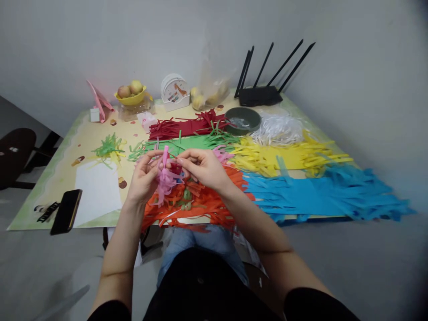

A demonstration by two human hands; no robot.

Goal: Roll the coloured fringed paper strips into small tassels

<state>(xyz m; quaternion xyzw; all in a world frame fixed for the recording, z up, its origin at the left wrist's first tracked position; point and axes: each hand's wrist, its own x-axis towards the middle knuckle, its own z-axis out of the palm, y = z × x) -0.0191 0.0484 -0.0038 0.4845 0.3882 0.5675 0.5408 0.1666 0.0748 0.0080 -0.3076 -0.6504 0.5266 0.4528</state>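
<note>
My left hand [146, 174] is closed on a pink tissue paper tassel [166, 182], its rolled top sticking up past my fingers and its strips hanging down. Close beside it, my right hand [200, 166] pinches a thin dark red strand [172, 156] that runs toward the tassel; where it ends is hidden. Under both hands lies orange fringed paper [200, 209], with a small green piece [187, 194] on top. Behind them are green fringed paper [197, 143] and dark red fringed paper [187, 128].
Yellow [284, 157] and blue fringed paper [307, 194] spread to the right. A dark bowl [243, 119], white shreds [281, 127] and a router [259, 95] stand behind. At left lie a phone [66, 211], white paper [97, 191] and green scraps [109, 147]; a fruit bowl [131, 99] is farther back.
</note>
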